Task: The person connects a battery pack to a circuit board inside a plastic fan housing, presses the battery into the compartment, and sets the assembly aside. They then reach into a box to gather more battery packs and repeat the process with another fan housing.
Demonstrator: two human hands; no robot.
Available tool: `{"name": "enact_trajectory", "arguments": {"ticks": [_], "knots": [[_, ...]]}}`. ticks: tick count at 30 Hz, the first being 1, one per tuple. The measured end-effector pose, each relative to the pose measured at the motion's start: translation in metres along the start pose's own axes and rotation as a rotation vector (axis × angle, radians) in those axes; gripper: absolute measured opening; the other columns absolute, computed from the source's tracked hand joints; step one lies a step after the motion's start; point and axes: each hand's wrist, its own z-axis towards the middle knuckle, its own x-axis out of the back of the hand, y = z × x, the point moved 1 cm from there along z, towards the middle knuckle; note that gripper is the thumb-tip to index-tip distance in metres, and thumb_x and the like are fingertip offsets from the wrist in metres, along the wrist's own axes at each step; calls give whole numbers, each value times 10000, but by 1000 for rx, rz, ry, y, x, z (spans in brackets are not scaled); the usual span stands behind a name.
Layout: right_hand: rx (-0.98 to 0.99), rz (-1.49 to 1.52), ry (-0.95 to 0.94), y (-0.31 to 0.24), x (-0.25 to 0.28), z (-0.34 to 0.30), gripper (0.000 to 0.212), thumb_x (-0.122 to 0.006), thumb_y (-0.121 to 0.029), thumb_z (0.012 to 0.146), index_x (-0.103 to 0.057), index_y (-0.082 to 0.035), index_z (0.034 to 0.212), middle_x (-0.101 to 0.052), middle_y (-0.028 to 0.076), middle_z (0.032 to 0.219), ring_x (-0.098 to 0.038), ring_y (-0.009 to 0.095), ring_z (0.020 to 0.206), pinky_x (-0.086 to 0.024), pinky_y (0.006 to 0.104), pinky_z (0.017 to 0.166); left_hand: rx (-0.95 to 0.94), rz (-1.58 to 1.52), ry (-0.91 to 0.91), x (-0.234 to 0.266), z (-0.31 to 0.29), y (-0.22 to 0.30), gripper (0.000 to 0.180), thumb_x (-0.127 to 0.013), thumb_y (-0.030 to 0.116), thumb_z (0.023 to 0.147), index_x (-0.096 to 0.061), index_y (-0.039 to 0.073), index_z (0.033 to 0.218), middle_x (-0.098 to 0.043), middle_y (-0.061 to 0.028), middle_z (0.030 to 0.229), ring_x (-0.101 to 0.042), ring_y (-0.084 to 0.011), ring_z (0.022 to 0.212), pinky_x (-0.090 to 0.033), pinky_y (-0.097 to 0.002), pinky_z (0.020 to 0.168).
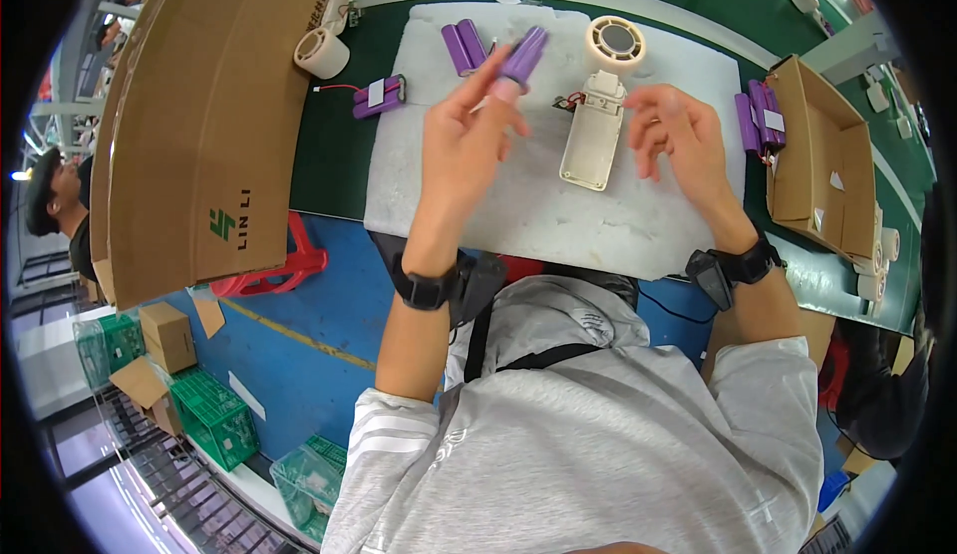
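Observation:
My left hand (pixel 471 136) is closed on a purple battery pack (pixel 525 56), pinched between thumb and fingers above the pale foam mat. Just right of it lies an opened cream handheld fan, its round head (pixel 615 44) pointing away and its hollow handle shell (pixel 590 145) toward me. Thin wires with a small circuit board (pixel 569 103) stick out at the shell's left side. My right hand (pixel 685 134) hovers beside the shell's right edge, fingers loosely bent and apart, with nothing in them. Another purple battery pack (pixel 462 48) rests on the mat behind my left hand.
A purple pack with a red lead (pixel 379 97) lies at the mat's (pixel 419 195) left edge. More packs (pixel 762 118) sit at right by an open carton (pixel 819 145). A large cardboard box (pixel 199 126) and a white fan head (pixel 322 54) stand left. A person (pixel 62 200) is far left.

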Motion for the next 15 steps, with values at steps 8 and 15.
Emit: {"name": "enact_trajectory", "arguments": {"ticks": [8, 15], "knots": [[-103, 116, -111, 7, 13, 1, 229, -661, -213, 886, -555, -12, 919, -623, 72, 820, -589, 136, 640, -458, 241, 571, -710, 729, -164, -24, 12, -2, 426, -668, 68, 829, -586, 47, 1247, -667, -86, 1026, -625, -164, 886, -475, -254, 718], [214, -500, -8, 8, 12, 0, 183, -712, -78, 804, -563, -5, 881, -655, 58, 899, -595, 128, 764, -485, 256, 661, -267, 476, -314, -22, 20, -21, 249, -677, 44, 792, -669, 21, 1039, -685, -108, 918, -631, -192, 735, -511, -283, 694]]}}
